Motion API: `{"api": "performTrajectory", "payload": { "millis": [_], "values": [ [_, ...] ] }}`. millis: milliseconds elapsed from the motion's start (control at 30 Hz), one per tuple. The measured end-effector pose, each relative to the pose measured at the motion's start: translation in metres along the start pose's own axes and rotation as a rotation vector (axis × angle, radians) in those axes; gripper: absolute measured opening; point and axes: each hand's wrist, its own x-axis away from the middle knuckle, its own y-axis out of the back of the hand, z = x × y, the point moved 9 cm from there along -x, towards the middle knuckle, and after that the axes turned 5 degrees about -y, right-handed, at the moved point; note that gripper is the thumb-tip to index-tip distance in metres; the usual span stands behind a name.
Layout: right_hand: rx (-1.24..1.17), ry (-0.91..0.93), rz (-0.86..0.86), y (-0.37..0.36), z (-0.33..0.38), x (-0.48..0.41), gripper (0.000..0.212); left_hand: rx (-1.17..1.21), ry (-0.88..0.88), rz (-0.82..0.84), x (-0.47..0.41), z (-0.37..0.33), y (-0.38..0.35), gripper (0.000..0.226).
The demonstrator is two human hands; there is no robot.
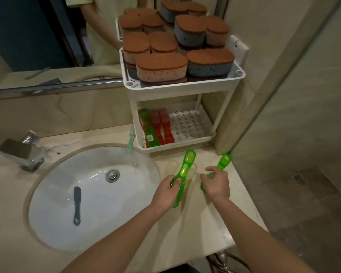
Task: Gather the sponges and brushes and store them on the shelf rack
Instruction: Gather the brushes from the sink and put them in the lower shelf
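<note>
Green translucent plastic, two brushes in hand.

Item 1: brush one (183, 170), handle pinched in the left grip (165, 191), head pointing away from us.

Item 2: brush two (223, 162), the right grip (218, 186) curled round its lower handle, head forward and slightly outward.

We cannot tell whether either touches the counter (205, 223).

Item 3: shelf rack (195, 141), straight beyond both grips, its lower tier just past the brush heads.

Item 4: stored brushes (156, 125), red and green, lying front to back ahead of the left grip. Bare perforated floor lies ahead of the right grip.

We judge both long axes aim at that tier, so a forward slide should seat them.

Outstanding: grey brush (77, 204) in the sink (47, 194), outward of the left grip.
</note>
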Motion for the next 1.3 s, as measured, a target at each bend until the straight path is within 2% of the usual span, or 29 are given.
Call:
{"api": "performTrajectory", "payload": {
  "millis": [133,200,333,600,700,767,900,1033,1167,1300],
  "values": [
    [0.134,0.002,0.025,0.002,-0.011,-0.016,0.053,0.022,0.025,-0.028,-0.004,-0.003,-0.017,0.019],
    [0.186,0.024,0.053,-0.002,-0.011,-0.021,0.06,0.029,0.032,-0.048,-0.007,-0.005,-0.022,0.019],
    [0.298,0.042,0.065,-0.004,-0.016,-0.027,0.061,0.055,0.072,-0.08,-0.012,0.0,-0.032,0.019],
    [0.27,0.018,0.147,-0.004,-0.027,-0.033,0.044,0.064,0.099,-0.104,-0.021,0.004,-0.048,0.021],
    [0.122,-0.016,0.176,-0.004,-0.033,-0.032,0.03,0.073,0.102,-0.117,-0.022,0.001,-0.049,0.021],
    [-0.031,0.027,0.162,-0.001,-0.028,-0.028,0.023,0.073,0.092,-0.139,-0.023,-0.002,-0.047,0.021],
    [-0.267,0.147,0.154,0.006,-0.005,-0.017,0.032,0.113,0.057,-0.225,-0.02,-0.013,-0.039,0.023],
    [-0.396,0.211,0.189,0.007,0.019,-0.009,0.042,0.167,0.003,-0.301,-0.017,-0.025,-0.025,0.024],
    [-0.494,0.203,0.258,0.002,0.038,-0.005,0.034,0.189,-0.05,-0.362,-0.017,-0.038,-0.005,0.022],
    [-0.659,0.118,0.4,-0.006,0.063,-0.003,0.027,0.194,-0.075,-0.424,-0.019,-0.049,0.019,0.025]
  ]
}}
